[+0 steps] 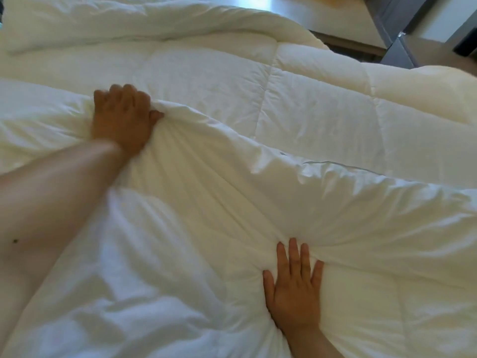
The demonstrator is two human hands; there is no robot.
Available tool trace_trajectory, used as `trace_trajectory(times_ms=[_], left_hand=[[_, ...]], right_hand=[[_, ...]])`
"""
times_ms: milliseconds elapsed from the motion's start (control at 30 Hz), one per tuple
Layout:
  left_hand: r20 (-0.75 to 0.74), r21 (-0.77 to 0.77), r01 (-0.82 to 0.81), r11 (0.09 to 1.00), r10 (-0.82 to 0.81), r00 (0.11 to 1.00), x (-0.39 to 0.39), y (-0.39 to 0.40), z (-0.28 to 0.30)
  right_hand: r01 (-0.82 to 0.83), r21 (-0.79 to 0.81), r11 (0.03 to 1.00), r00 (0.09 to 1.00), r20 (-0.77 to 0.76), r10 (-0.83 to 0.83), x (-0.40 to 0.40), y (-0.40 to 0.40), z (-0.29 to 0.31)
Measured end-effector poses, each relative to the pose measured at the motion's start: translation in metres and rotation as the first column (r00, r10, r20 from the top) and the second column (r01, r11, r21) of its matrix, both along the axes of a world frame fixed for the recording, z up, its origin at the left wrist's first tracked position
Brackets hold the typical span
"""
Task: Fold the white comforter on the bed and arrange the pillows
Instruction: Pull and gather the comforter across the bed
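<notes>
White bedding fills almost the whole view, with a strip of pale floor (pixel 284 6) and grey furniture (pixel 402 24) showing only at the upper right corner. Across the bed lies the white comforter (pixel 296 104), quilted in large squares and doubled over on itself, so that a thick folded edge runs from the left side down toward the right. At the upper left a puffy white roll (pixel 77 21) lies along the far side; whether it is a pillow or more of the comforter cannot be told.

On the left, the left hand (pixel 121 117) reaches out on a bare forearm to that folded edge. Its fingers are curled over the edge and its thumb tucks in beneath, bunching the fabric so that creases fan out toward the near side. The hand is a little blurred.

Lower and to the right, the right hand (pixel 294 285) lies flat on the top layer, fingers straight and slightly spread, palm pressing down. The comforter dimples under it, with wrinkles radiating from the fingertips. Both hands touch the same upper layer, well apart from each other.
</notes>
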State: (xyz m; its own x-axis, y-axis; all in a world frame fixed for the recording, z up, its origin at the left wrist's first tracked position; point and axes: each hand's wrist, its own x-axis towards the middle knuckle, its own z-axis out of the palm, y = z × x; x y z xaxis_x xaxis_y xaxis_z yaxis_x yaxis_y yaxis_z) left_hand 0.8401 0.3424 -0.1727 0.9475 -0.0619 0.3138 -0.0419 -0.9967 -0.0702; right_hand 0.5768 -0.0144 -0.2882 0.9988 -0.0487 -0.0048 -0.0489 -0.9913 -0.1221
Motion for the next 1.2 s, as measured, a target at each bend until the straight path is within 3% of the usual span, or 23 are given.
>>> trace_trajectory(times_ms=[100,167,267,333,367,433,500,567,633,700,933,1033,1133,1200], left_hand=[[-0.365,-0.13,-0.158,0.979,0.101,0.926,-0.007,-0.019,-0.056],[-0.473,-0.15,-0.138,0.979,0.051,0.88,-0.004,-0.015,-0.062],[-0.569,-0.081,-0.168,0.983,0.093,0.817,0.0,-0.012,-0.027],[-0.476,-0.142,-0.203,0.969,0.113,0.872,-0.008,-0.031,0.003],[-0.393,-0.193,-0.144,0.971,0.058,0.918,-0.019,-0.052,0.016],[-0.232,-0.285,0.136,0.949,-0.206,0.951,-0.051,-0.109,0.032],[-0.15,-0.245,0.455,0.856,-0.497,0.855,-0.083,-0.168,0.03],[-0.25,-0.134,0.574,0.808,-0.588,0.769,-0.091,-0.205,0.004],[-0.424,-0.156,0.423,0.892,-0.448,0.787,-0.074,-0.212,-0.031],[-0.496,-0.26,0.239,0.936,-0.342,0.798,-0.056,-0.212,-0.054],[-0.468,-0.19,0.193,0.963,-0.262,0.844,-0.043,-0.227,-0.064],[-0.388,-0.164,0.221,0.962,-0.268,0.882,-0.059,-0.226,-0.038],[-0.158,-0.162,0.264,0.951,-0.289,0.944,-0.098,-0.208,-0.013],[-0.135,-0.171,0.216,0.961,-0.24,0.961,-0.12,-0.183,-0.007]], right_hand=[[0.003,0.008,1.0,1.0,0.028,-0.003,0.0,0.001,-0.006],[0.01,0.003,1.0,1.0,0.028,-0.01,0.002,-0.001,-0.007],[0.013,0.011,1.0,1.0,-0.007,-0.013,0.002,-0.001,-0.004],[0.018,0.013,1.0,1.0,-0.021,-0.018,0.002,0.001,-0.002],[0.019,0.012,1.0,0.999,-0.04,-0.019,0.003,0.002,0.0],[0.021,0.005,1.0,0.998,-0.056,-0.02,0.003,0.002,0.001],[0.017,-0.007,1.0,0.999,-0.043,-0.017,0.002,0.002,0.0],[0.022,-0.015,1.0,1.0,-0.02,-0.022,0.002,0.001,-0.001],[0.01,-0.011,1.0,1.0,0.009,-0.01,0.003,0.0,-0.003],[-0.011,-0.001,1.0,0.999,0.039,0.011,0.007,-0.001,-0.006],[-0.018,0.051,0.999,0.993,0.116,0.012,0.019,-0.005,-0.001],[-0.012,0.171,0.985,0.989,0.149,-0.014,0.017,-0.01,0.017],[-0.07,0.322,0.944,0.944,0.328,-0.042,0.028,-0.018,0.057],[-0.083,0.236,0.968,0.924,0.381,-0.014,0.058,-0.028,0.088]])
